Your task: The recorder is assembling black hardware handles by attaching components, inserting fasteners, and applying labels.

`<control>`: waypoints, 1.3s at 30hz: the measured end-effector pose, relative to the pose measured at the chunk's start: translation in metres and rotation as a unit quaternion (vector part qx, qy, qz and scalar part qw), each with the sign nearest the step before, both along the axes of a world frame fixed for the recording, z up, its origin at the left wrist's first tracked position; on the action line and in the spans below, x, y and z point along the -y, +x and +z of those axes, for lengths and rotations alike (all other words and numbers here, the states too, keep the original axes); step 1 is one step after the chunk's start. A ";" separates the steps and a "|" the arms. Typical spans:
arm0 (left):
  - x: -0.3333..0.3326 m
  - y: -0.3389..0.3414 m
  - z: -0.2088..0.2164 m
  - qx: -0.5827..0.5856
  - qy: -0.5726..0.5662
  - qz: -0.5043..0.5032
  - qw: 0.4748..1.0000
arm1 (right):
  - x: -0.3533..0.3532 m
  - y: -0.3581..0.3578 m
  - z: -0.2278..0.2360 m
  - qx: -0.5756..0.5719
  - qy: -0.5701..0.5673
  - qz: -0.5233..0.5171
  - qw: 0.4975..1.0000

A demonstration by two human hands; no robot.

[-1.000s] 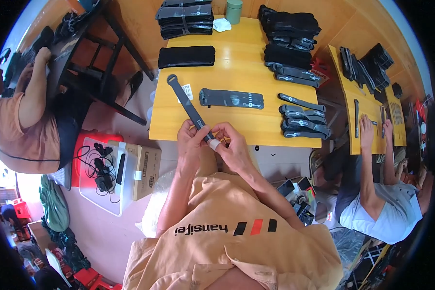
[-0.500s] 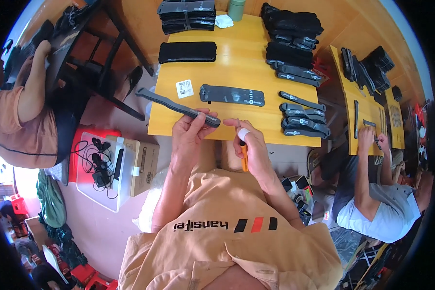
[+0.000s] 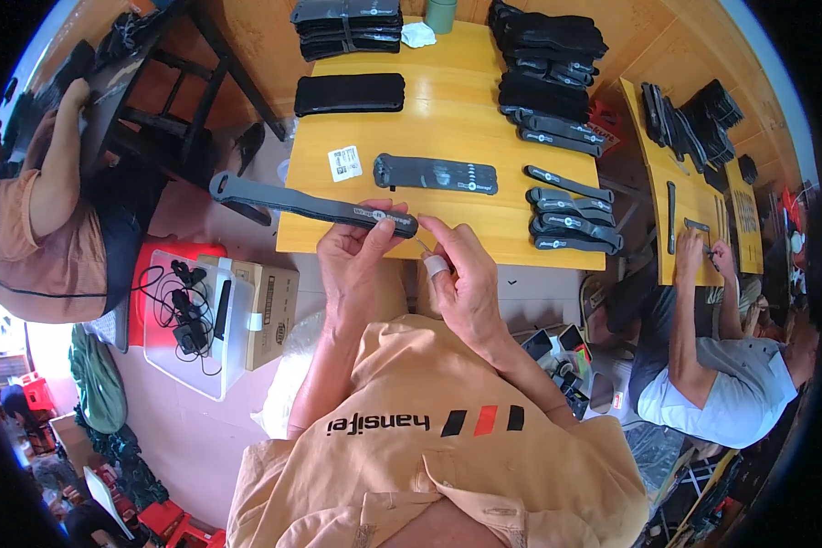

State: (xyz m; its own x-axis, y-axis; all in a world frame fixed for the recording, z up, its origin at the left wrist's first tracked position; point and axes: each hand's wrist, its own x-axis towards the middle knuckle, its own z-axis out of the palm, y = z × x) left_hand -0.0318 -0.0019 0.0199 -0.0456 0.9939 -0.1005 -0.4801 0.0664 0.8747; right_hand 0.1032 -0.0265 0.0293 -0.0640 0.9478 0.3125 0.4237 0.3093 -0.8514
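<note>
Head view: grey strap (image 3: 288, 202) is pinched near its thick end by left hand (image 3: 349, 260); right hand (image 3: 467, 277) half-curled, contents unclear; strap judged light, flexible, best held there.

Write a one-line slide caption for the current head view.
Left hand grips a grey strap near one end, right hand close beside it, at a yellow table bearing stacked straps.

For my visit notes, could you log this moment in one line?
left hand: holds grey strap | right hand: at strap's end, contact unclear | table: white label, flat strip
</note>
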 end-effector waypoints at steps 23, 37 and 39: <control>0.012 0.026 -0.017 -0.243 0.190 0.151 0.939 | 0.000 -0.012 -0.010 0.051 0.062 -0.082 0.993; 0.014 0.028 -0.019 -0.181 0.154 0.119 0.964 | 0.000 -0.016 -0.022 0.117 0.115 -0.072 0.984; 0.016 0.027 -0.021 -0.184 0.156 0.117 0.963 | 0.004 -0.016 -0.018 0.118 0.099 -0.079 0.985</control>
State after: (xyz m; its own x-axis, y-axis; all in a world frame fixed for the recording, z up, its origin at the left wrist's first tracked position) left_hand -0.0052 -0.0182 -0.0006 -0.2482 0.9310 0.2675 -0.1037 -0.3001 0.9483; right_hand 0.0871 -0.0300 0.0114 -0.0134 0.8735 0.4867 0.6597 0.3735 -0.6522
